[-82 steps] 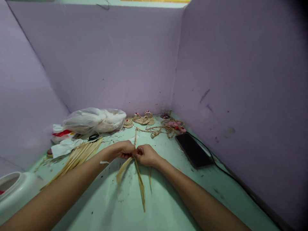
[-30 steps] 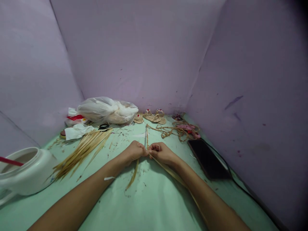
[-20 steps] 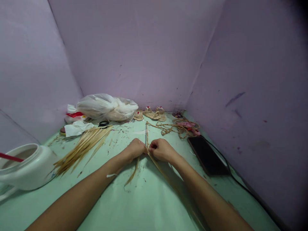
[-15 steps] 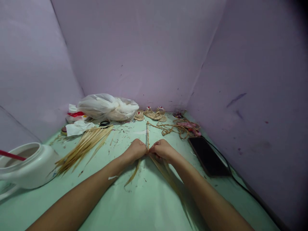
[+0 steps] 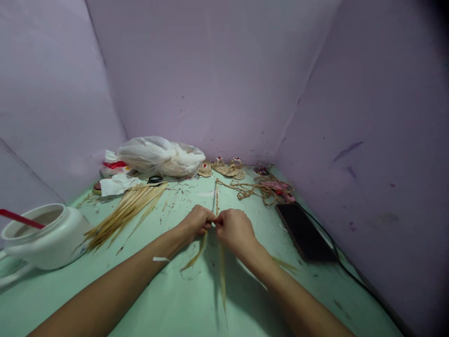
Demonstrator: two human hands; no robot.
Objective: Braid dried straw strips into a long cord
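Observation:
My left hand [image 5: 197, 220] and my right hand [image 5: 233, 230] meet in the middle of the green table [image 5: 168, 299], both closed in pinches on dried straw strips [image 5: 221, 276]. A thin braided cord [image 5: 216, 194] runs from the pinch away toward the back wall. Loose strip ends trail toward me under both hands; one hangs from the left hand, a longer one lies between my forearms.
A bundle of straw strips [image 5: 122, 213] lies at the left beside a white pot [image 5: 42, 238] with a red stick. A plastic bag [image 5: 159, 157], scissors [image 5: 155, 179], small woven sandals [image 5: 224, 167], tangled cord [image 5: 259, 189] sit at the back. A dark phone [image 5: 304, 231] with cable lies at the right.
My right hand has turned over, bringing its long strip from under my right forearm round to lie between my arms. The left hand keeps its pinch. The camera view shifted slightly.

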